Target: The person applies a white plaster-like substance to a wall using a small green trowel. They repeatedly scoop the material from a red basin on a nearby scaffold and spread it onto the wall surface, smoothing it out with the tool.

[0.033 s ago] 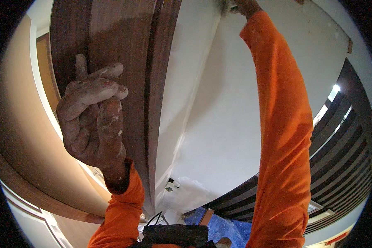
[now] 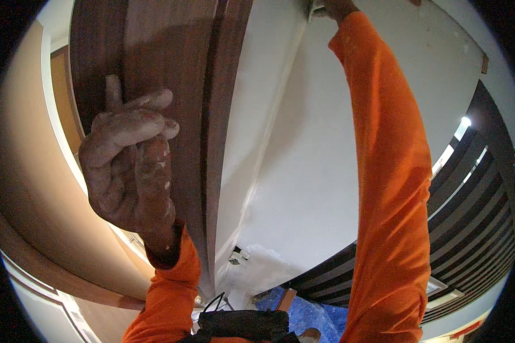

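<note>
My left hand [image 2: 129, 157], dusted with white, is raised in front of a dark brown wood panel [image 2: 166, 68]. Its fingers are loosely bent and apart, and I see nothing in them; whether they touch the panel I cannot tell. My right arm stretches up to the top edge, where the right hand [image 2: 338, 8] is partly cut off. It grips a pale, thin-edged flat tool [image 2: 313, 11], mostly hidden, at the inner corner line of the white wall [image 2: 309, 177]. The tool's exact kind does not show.
A dark slatted panel [image 2: 463, 228] lies to the right. Low on the wall is a small electrical box [image 2: 238, 255]. Below are a blue sheet [image 2: 317, 314], a brown block [image 2: 286, 299] and a black bag-like thing [image 2: 243, 324] close to my body. A pale curved surface [image 2: 29, 188] stands left.
My right hand and sleeve have shifted slightly up and left along the corner, and more of the pale tool's edge shows. The left hand has hardly moved.
</note>
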Demonstrator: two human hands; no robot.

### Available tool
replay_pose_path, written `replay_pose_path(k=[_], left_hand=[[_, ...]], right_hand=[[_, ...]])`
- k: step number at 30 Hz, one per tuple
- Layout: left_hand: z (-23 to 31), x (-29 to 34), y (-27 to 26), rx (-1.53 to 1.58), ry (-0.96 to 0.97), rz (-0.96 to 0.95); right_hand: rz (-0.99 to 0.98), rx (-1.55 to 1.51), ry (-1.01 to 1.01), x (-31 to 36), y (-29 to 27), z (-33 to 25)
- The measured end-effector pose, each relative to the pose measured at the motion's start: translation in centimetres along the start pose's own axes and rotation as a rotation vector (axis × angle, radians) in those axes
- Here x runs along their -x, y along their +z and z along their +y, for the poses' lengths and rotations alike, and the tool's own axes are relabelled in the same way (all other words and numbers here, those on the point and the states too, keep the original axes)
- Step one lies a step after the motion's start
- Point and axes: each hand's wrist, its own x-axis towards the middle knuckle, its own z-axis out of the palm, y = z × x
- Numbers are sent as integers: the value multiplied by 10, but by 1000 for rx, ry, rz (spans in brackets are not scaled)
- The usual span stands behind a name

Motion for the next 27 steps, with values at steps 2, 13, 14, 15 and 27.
replay_pose_path(k=[2, 13, 14, 15, 27], left_hand=[[-1, 1, -1, 28, 19, 24], [-1, 0, -11, 189, 4, 3], [0, 0, -17, 178, -14, 4], [-2, 2, -15, 190, -29, 3], [-18, 5, -23, 252, 19, -39]], right_hand=[[-319, 220, 40, -41, 3, -29], [41, 129, -52, 42, -97, -14], [23, 81, -78, 43, -113, -10], [-8, 33, -99, 51, -128, -2], [181, -1012, 674, 70, -70, -24]])
